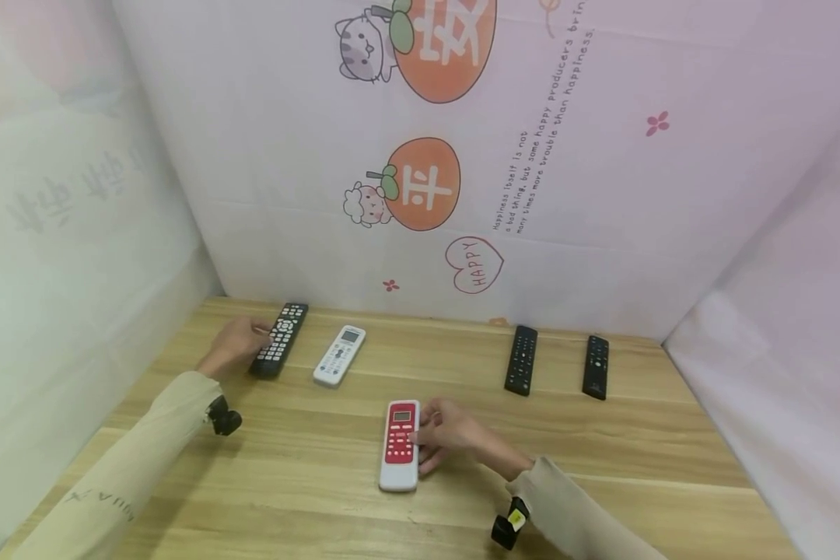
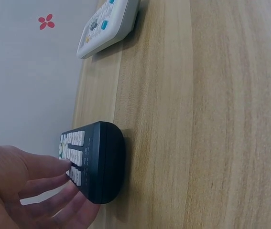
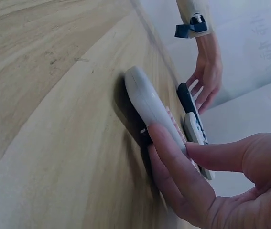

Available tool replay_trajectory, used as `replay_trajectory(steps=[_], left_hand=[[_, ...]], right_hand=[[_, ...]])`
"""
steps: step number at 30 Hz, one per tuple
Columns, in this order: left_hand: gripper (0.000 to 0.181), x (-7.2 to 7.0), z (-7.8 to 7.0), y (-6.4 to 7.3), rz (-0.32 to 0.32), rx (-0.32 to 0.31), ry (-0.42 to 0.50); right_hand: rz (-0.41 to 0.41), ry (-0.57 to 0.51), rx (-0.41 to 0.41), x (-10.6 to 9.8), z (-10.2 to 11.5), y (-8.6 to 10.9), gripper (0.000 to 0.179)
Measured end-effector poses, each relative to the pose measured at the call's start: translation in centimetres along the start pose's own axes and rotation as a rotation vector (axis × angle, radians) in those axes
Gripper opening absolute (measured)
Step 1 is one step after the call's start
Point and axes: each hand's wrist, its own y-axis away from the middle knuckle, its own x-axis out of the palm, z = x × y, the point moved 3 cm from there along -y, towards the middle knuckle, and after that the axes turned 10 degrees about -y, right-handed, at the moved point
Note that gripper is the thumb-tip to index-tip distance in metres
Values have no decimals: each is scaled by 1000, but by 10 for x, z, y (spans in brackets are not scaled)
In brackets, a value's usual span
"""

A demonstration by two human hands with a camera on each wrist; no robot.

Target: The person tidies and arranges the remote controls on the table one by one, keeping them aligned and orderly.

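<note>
At the back left of the table, my left hand [image 1: 241, 342] grips the side of a black remote control [image 1: 280, 340] with white buttons. In the left wrist view its thumb [image 2: 49, 167] lies on the buttons and the other fingers are at the remote's edge. Near the middle, my right hand [image 1: 448, 435] pinches a white remote control with a red face [image 1: 400, 447] by its right edge. The right wrist view shows this remote [image 3: 149, 102] tilted, with a shadow beneath it; the thumb is on its face and fingers are along its side.
A white remote [image 1: 339, 356] lies just right of the black one. Two black remotes, one [image 1: 521, 360] nearer the middle and another [image 1: 596, 367] farther right, lie on the wooden table [image 1: 308, 467]. Printed cloth walls [image 1: 287, 155] stand at the back and sides.
</note>
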Motion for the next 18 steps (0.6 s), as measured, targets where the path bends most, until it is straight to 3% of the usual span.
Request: replay_trajectory(steps=[11,18], left_hand=[[47,-1,-4,2,0,11,13],[48,0,-5,2,2,16,15]], right_hand=[[14,43,18,-2,0,1,12],[27,71,26,-2,0,3,10]])
